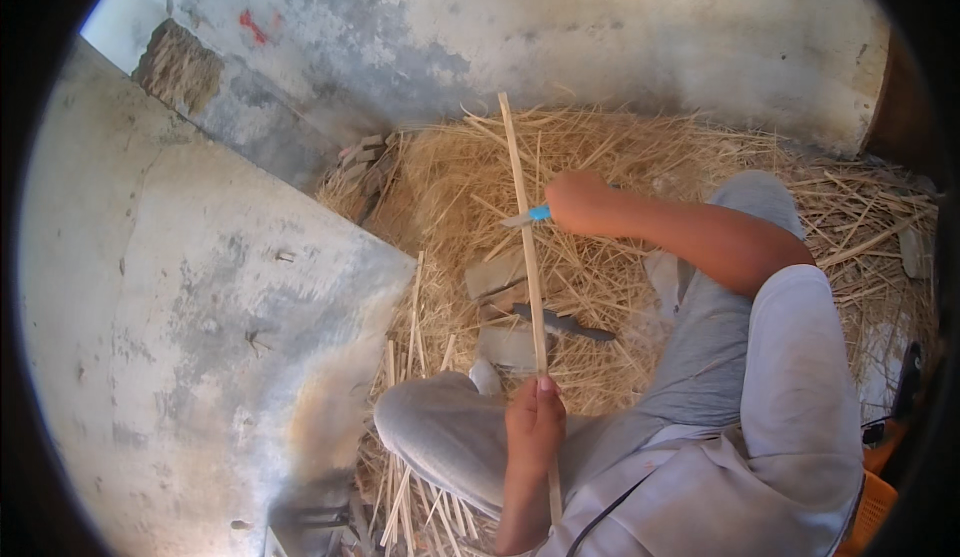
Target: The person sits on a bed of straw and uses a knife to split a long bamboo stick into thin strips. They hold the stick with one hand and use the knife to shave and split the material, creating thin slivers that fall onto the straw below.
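Note:
A long, pale strip of split wood or bamboo (532,287) runs upright through the middle of the view, its far end pointing at the wall. My left hand (535,422) is closed around its lower part, thumb laid along the top, and the near end passes below the hand toward my lap. My right hand (582,203) is closed on a blue-handled knife (540,213). The blade crosses the strip in its upper half and seems to touch it. On the ground beneath lies a dark, narrow tool (565,324), perhaps another blade.
Loose shavings (620,157) cover the floor around my crossed legs. Brick pieces (508,347) lie under the strip. Cut strips (405,507) are heaped on the left. Worn plaster walls (230,287) close in left and ahead. An orange plastic item (872,507) stands at lower right.

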Motion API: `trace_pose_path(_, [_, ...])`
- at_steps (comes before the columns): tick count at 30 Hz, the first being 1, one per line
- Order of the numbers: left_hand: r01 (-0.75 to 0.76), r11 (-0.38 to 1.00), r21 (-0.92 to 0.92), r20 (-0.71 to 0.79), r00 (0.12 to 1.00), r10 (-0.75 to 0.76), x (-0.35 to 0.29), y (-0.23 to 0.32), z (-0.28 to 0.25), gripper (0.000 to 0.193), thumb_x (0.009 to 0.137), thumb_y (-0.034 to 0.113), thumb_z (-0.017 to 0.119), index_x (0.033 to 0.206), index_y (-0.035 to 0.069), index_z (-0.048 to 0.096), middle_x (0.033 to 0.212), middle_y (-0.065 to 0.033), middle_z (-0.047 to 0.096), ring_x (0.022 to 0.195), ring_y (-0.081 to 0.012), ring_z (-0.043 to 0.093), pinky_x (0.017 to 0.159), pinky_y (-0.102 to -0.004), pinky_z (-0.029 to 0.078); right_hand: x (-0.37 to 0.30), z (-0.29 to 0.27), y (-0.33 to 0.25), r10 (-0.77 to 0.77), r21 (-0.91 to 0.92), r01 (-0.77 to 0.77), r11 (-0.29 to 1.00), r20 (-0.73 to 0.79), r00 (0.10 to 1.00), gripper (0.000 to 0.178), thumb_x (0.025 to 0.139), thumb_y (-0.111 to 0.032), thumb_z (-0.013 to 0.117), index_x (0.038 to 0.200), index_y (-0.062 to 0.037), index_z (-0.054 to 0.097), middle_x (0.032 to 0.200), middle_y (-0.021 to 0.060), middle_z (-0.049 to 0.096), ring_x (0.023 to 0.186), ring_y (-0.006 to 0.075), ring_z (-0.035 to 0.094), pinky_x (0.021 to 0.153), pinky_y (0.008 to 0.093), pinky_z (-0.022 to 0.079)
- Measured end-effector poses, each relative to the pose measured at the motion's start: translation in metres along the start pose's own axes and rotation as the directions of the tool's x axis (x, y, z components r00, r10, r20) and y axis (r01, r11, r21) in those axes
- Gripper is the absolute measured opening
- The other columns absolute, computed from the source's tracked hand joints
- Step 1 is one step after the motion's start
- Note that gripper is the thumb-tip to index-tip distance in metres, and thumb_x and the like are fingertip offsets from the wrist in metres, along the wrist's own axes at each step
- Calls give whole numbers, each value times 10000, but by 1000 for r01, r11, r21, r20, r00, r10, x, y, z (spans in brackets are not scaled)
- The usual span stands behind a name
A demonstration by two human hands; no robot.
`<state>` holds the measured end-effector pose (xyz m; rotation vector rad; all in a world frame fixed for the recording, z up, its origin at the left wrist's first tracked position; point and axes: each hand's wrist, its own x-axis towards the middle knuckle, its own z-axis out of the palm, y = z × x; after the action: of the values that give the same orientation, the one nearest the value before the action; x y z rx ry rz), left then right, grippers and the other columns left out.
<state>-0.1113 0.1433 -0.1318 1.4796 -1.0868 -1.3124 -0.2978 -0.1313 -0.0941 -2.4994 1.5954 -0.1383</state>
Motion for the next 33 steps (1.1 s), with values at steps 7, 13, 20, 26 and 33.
trace_pose_path(7, [-89,960,266,-42,994,104,-6,5,6,331,1071,356,462,907,79,538,598,56,436,478,-35,394,430,-210,316,23,-7,14,1,-152,7,988,52,999,120,841,-131,711,909,-36,736,753,97,650,648,216,638,477,372,520])
trace_pose_path(13, [-165,844,511,46,985,165,-26,11,15,339,1074,306,452,879,47,551,595,41,462,495,-40,421,462,-223,345,58,-1,87,319,197,-291,936,-129,939,124,865,-108,689,902,4,728,763,97,665,645,219,633,547,383,544])
trace_pose_path(20, [-22,900,435,77,997,-13,-43,19,22,326,1065,280,442,904,25,567,659,-86,545,618,-151,521,592,-337,447,63,-19,145,527,305,-477,824,-105,843,136,886,-109,670,902,15,724,732,122,653,596,224,620,516,391,511])
trace_pose_path(26, [51,992,113,-61,997,-44,-29,6,8,312,1066,338,489,903,76,537,620,76,412,496,-19,342,437,-209,271,37,-5,74,270,218,-246,944,-87,959,179,836,-171,711,850,7,720,693,123,625,584,230,623,508,405,514])
trace_pose_path(33, [-29,985,168,-51,998,38,-29,4,4,319,1066,336,491,895,70,535,616,75,412,512,-16,363,446,-201,273,-1,-24,14,27,65,-18,998,-144,989,173,846,-154,687,851,17,715,682,122,616,566,238,609,477,404,502])
